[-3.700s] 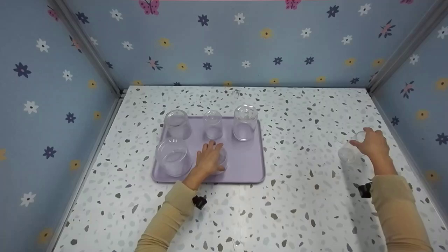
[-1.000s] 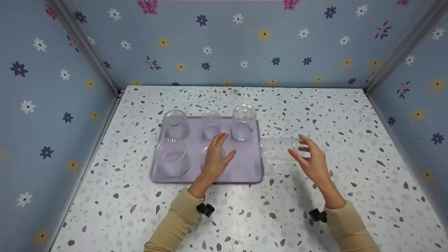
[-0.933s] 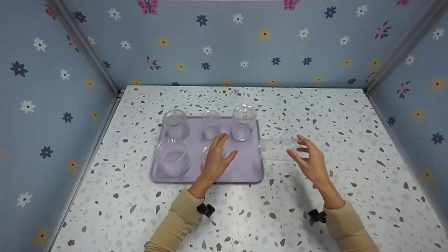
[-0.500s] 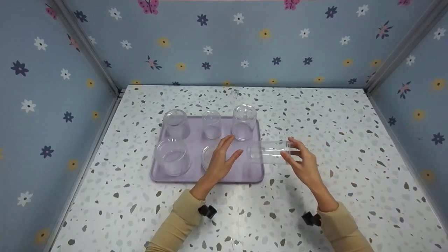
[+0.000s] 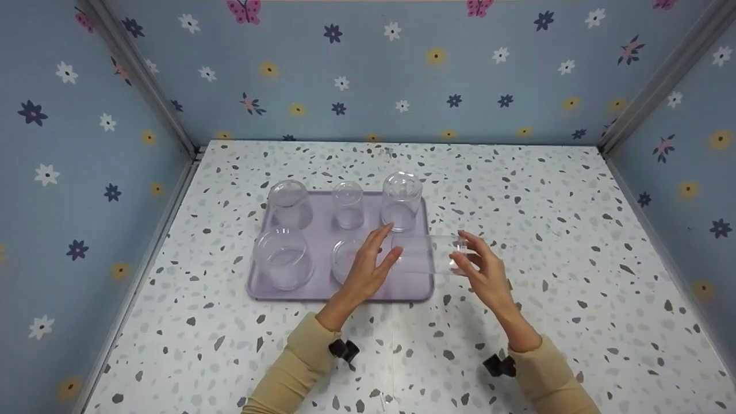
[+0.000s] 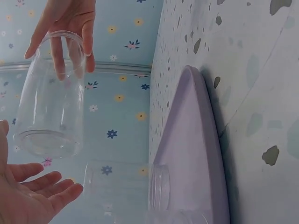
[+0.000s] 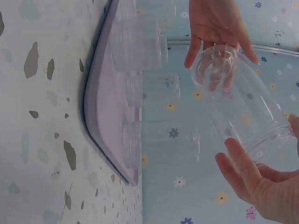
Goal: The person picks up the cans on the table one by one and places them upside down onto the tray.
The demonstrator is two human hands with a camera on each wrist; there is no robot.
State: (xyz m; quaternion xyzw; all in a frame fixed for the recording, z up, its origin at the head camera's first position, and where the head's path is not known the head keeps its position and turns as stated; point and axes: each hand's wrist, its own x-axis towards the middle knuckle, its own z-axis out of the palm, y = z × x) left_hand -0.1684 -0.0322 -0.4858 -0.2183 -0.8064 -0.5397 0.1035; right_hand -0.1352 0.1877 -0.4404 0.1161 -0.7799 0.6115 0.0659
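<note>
A clear cylindrical jar point(image 5: 422, 254) lies sideways in the air over the right part of the lilac tray point(image 5: 428, 290). My right hand point(image 5: 484, 276) grips it round the rim end, thumb on the near side and fingers on the far side. My left hand point(image 5: 368, 267) stands at the jar's base end, thumb and fingers spread apart; whether they touch it cannot be told. In the right wrist view, the left hand's fingers show through the jar's base point(image 7: 212, 65). Below the left hand is a shorter clear jar point(image 5: 342, 256), partly hidden.
On the tray's back row stand clear jars at left point(image 5: 289, 204), middle point(image 5: 348, 204) and right point(image 5: 401, 198). A wide clear jar point(image 5: 283, 259) occupies the front left. Speckled white tabletop point(image 5: 546, 201) surrounds the tray, with flowered blue panels point(image 5: 368, 69) behind and beside it.
My right hand has come left from the table's far right and brings the jar, turned sideways, over the tray. My left hand has left the front-middle jar and shifted slightly right.
</note>
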